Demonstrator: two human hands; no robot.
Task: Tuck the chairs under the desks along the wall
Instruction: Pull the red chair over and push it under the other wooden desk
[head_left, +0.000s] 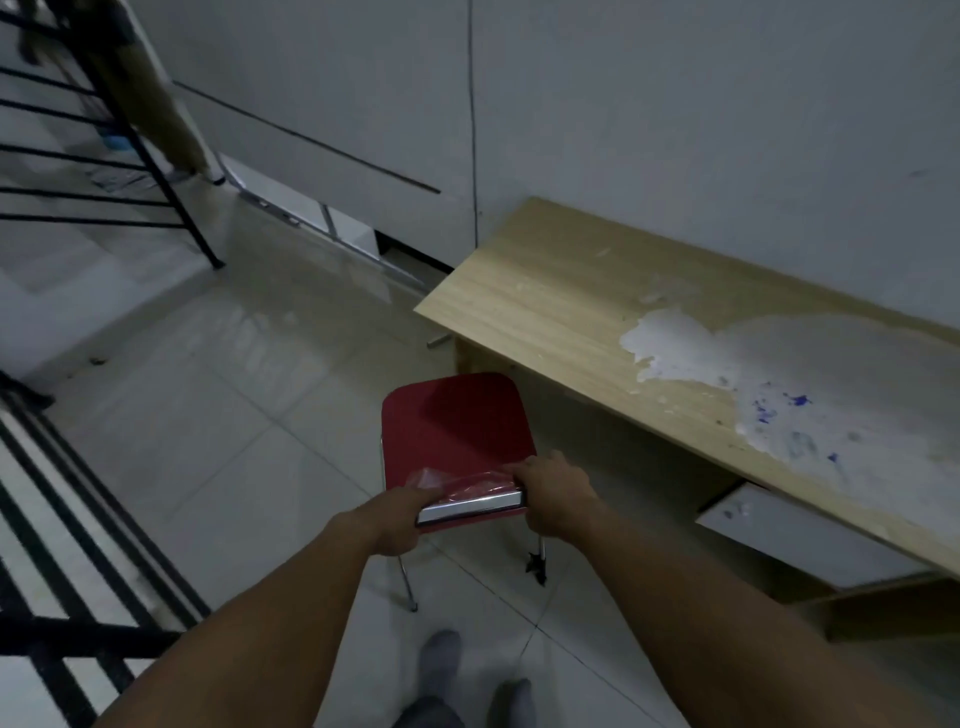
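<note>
A red chair (454, 426) with chrome legs stands on the tiled floor, its seat's far edge at the left end of a light wooden desk (561, 306) that runs along the grey wall. Both hands hold the top of the chair's backrest, which carries a chrome strip and loose plastic wrap. My left hand (397, 519) grips its left end and my right hand (556, 493) grips its right end. The desk top has a large patch of peeled white surface with blue stains. The seat is outside the desk, not under it.
A black stair railing (150, 150) stands at the far left and another railing (62, 545) lies at the near left. A grey drawer unit (800, 540) sits under the desk to the right. Metal frame parts (311, 218) lean low on the wall. My feet in grey socks (441, 660) are below.
</note>
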